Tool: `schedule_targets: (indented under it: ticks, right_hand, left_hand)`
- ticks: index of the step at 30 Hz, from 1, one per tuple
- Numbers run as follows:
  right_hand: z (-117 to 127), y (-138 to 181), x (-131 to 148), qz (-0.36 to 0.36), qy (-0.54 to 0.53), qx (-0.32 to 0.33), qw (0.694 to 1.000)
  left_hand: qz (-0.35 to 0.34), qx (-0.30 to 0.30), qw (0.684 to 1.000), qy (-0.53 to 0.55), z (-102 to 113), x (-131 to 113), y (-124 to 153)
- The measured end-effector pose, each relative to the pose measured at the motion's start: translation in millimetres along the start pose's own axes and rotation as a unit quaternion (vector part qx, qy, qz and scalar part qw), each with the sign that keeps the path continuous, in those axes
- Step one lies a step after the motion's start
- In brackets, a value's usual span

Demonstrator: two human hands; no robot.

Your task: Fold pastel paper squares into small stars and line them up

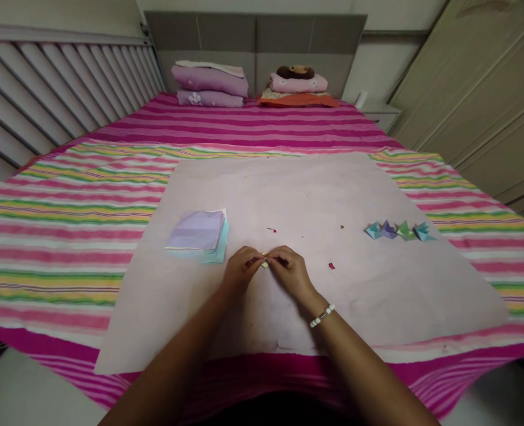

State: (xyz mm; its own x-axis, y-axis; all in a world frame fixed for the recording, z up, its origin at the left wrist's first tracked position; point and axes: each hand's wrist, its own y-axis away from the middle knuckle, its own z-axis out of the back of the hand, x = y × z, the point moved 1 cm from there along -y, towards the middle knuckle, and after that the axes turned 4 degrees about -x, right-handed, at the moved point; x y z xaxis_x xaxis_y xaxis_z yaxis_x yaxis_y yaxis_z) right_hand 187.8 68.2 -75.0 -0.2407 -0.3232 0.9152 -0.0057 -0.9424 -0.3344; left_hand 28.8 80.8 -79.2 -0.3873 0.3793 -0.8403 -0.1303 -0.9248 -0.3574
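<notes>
My left hand [241, 269] and my right hand [290, 271] meet fingertip to fingertip over a pale pink sheet [310, 195] spread on the bed. Both pinch a small yellowish folded paper piece [264, 261], mostly hidden by the fingers. A beaded bracelet [322, 316] circles my right wrist. To the left lies a stack of pastel square papers [199, 235], lilac on top. At the right sits a row of several small folded paper shapes [398, 231] in blue, purple and green.
The bed has a pink, yellow and green striped cover [67, 207]. Folded pillows and blankets [209, 83] and a second pile [297, 89] sit by the headboard. Tiny red scraps [332, 265] dot the sheet. A wardrobe [488, 89] stands right, slatted shutters [44, 89] left.
</notes>
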Motion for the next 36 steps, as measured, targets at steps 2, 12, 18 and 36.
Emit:
schedule_targets:
  ticks: [2,12,18,36]
  right_hand:
    - [0,1,-2,-0.007,-0.003,-0.005,1.0]
    - [-4,2,-14,-0.082,-0.017,-0.049,0.995]
    - [-6,2,-12,-0.089,-0.017,-0.054,0.994]
    - [-4,1,-4,-0.052,0.004,-0.039,0.998]
  left_hand:
    - [0.012,0.002,1.0,0.008,1,2,2]
    - [0.092,-0.007,0.996,0.007,3,7,6]
    - [0.114,-0.039,0.992,-0.047,-8,3,9]
    - [-0.007,-0.008,0.995,-0.095,-9,-3,8]
